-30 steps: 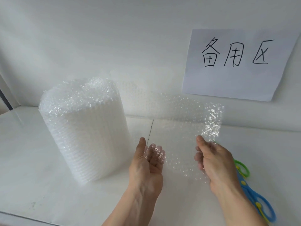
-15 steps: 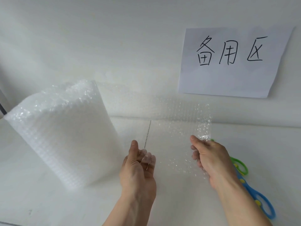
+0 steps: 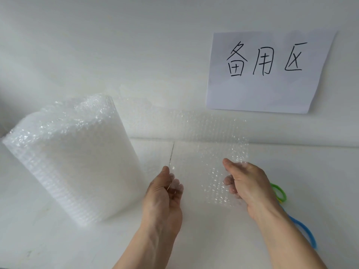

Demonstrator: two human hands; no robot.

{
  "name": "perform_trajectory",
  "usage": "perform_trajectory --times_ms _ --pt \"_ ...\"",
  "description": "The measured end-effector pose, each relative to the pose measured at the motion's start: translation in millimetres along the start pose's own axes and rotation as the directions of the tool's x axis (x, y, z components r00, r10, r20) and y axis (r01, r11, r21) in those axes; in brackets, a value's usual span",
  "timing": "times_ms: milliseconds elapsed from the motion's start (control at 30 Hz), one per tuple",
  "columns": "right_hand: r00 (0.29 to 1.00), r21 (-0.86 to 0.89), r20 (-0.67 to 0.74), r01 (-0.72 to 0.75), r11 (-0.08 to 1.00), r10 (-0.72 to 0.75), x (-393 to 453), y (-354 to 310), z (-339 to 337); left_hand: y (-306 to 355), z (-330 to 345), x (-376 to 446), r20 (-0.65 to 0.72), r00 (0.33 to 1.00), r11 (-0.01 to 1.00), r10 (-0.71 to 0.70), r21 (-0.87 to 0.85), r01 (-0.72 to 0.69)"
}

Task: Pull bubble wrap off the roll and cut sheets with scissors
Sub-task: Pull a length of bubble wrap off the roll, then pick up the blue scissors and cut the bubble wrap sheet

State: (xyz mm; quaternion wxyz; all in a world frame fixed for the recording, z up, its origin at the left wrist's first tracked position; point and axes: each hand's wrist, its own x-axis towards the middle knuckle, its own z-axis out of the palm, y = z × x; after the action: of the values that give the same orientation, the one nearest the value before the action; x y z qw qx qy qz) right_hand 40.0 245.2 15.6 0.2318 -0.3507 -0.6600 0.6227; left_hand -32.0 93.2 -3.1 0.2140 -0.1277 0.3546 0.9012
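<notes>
A big roll of clear bubble wrap [image 3: 71, 156] stands tilted on the white table at the left. A loose sheet [image 3: 206, 152] runs from the roll to the right, held up in front of me. My left hand [image 3: 165, 197] pinches the sheet's lower edge near its middle, thumb in front and fingers behind. My right hand [image 3: 246, 183] grips the sheet's lower right corner. A thin dark line [image 3: 171, 154] shows through the sheet above my left thumb. Scissors [image 3: 291, 212] with green and blue handles lie on the table, partly hidden behind my right wrist.
A white paper sign [image 3: 270, 72] with black handwritten characters hangs on the wall at the upper right. The white table [image 3: 48, 239] meets the wall just behind the sheet.
The roll has tipped and shifted left as the sheet was drawn out. Both hands keep their hold on the sheet and have moved slightly left.
</notes>
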Motion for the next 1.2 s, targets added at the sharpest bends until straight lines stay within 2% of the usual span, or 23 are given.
perform_trajectory --times_ms 133,200,433,700,933,1000,1200 --pt "0.999 -0.034 -0.001 0.035 0.999 -0.035 -4.8 1.0 -10.3 -2.3 4.1 -1.6 -0.059 0.997 0.982 0.053 0.183 -0.041" --pt "0.999 -0.083 0.007 0.046 0.995 -0.045 -6.7 3.6 -16.5 -2.4 5.2 -2.0 -0.064 0.997 0.975 0.048 0.218 -0.033" --pt "0.992 -0.393 -0.066 0.075 0.916 -0.109 -16.2 10.1 -49.2 0.9 4.8 3.1 -0.056 0.998 0.991 0.013 0.134 -0.006" --pt "0.993 -0.608 -0.056 0.047 0.792 -0.102 -37.5 9.5 -96.3 -2.9 8.3 0.1 -0.074 0.997 0.998 0.036 0.062 -0.032" --pt "0.999 -0.833 -0.026 -0.005 0.553 -0.030 -49.7 21.4 -119.3 -4.8 7.4 -1.2 -0.060 0.996 0.994 0.058 0.100 -0.052" --pt "0.999 -0.863 -0.019 0.001 0.505 -0.035 -52.5 22.6 -120.7 -5.2 7.3 -1.2 -0.058 0.997 0.993 0.057 0.102 -0.051" --pt "1.000 -0.879 0.016 0.024 0.476 -0.022 -56.4 21.8 -117.2 -5.8 6.2 -2.3 -0.029 0.998 0.993 0.058 0.102 -0.054"
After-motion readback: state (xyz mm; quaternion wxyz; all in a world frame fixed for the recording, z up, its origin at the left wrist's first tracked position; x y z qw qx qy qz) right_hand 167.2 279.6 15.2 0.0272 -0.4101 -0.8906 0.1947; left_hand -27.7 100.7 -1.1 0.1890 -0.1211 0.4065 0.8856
